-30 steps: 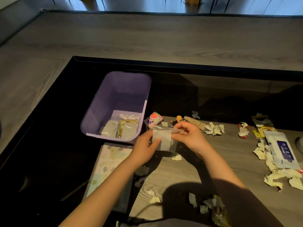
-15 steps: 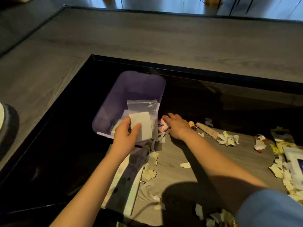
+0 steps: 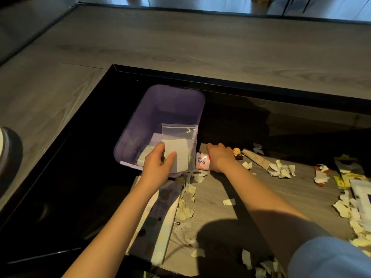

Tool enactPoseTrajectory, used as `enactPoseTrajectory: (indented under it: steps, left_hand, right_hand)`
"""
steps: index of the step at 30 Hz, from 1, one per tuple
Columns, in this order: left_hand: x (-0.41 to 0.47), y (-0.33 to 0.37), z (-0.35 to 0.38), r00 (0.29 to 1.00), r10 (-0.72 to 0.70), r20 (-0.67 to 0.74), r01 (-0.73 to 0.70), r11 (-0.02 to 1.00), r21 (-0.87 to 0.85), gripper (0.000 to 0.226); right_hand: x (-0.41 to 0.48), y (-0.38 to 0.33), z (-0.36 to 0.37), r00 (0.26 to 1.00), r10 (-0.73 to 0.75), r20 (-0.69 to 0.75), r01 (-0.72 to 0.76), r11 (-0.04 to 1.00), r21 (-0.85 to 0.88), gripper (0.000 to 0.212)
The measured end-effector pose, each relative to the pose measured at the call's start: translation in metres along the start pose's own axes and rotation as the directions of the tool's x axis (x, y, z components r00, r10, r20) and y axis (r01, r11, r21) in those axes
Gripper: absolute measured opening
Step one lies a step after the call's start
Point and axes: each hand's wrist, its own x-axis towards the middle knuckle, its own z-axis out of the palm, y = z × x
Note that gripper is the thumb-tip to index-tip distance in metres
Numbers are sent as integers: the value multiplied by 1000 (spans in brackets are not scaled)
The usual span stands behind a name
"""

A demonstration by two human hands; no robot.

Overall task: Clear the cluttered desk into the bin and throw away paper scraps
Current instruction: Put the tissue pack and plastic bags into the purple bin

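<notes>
Two things are in your hands. Your left hand pinches a clear zip bag with a white slip inside, thumb on the near face and fingers behind. The bag stands upright, long axis running near to far, over the near right corner of the purple bin. Since the bin lies straight below and just beyond that grip, letting go should drop the bag inside; I judge that the step in hand.

Your right hand lies over a small pink patterned packet on the desk, just right of that same bin corner. Its fingers drape across the packet's far side, but I cannot tell whether they clasp it or only rest there. The hand hides much of the packet, so its long axis is unclear. The bin lies to the left of it, so a short lift leftward over the rim should do.

A little figure stands just right of your right hand, with torn paper scraps farther right.
</notes>
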Motion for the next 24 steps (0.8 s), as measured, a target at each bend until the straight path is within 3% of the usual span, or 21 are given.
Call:
enactPoseTrajectory:
  steps: [7, 9, 12, 15, 20, 24]
  left_hand:
    - [-4, 2, -1, 999, 39, -11, -39, 999, 18, 18]
    - [-3, 0, -3, 999, 45, -22, -45, 999, 17, 12]
    - [-5, -1, -6, 997, 56, -49, -55, 998, 23, 13]
    - [-5, -2, -7, 996, 39, -75, -39, 999, 7, 22]
    - [-7, -6, -14, 992, -1, -124, -3, 999, -37, 30]
    - [-6, -14, -30, 973, -12, -233, 3, 999, -38, 29]
  right_hand:
    - [-11, 5, 0, 999, -29, -22, 28, 999, -47, 52]
    - [-15, 11, 2, 1000, 27, 13, -28, 996, 88, 55]
    - [-28, 19, -4, 983, 173, -60, -126, 878, 462, 50]
    - [-46, 20, -17, 960, 224, -168, -62, 754, 654, 38]
    - [-69, 6, -38, 984, 90, -156, 77, 576, 814, 34]
    - [-72, -17, -62, 978, 30, -204, 164, 490, 856, 38]
